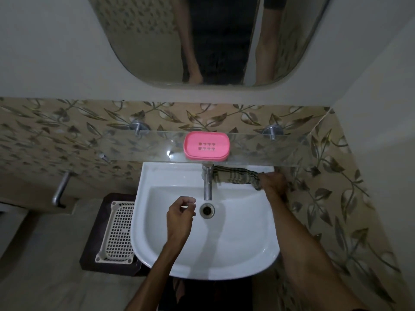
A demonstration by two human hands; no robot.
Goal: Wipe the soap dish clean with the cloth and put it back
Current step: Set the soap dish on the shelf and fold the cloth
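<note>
A pink soap dish (206,145) sits flat on the glass shelf (258,149) above the sink, with nothing in it. A dark checked cloth (235,175) lies on the back rim of the white sink (157,243), right of the tap. My right hand (272,182) rests at the cloth's right end with fingers closed on it. My left hand (179,215) hovers over the basin left of the drain, fingers loosely curled and holding nothing.
A metal tap (207,182) stands at the sink's back centre above the drain (207,210). A mirror (211,39) hangs above the shelf. A white perforated tray (116,232) lies on a dark stand left of the sink. Tiled wall closes in on the right.
</note>
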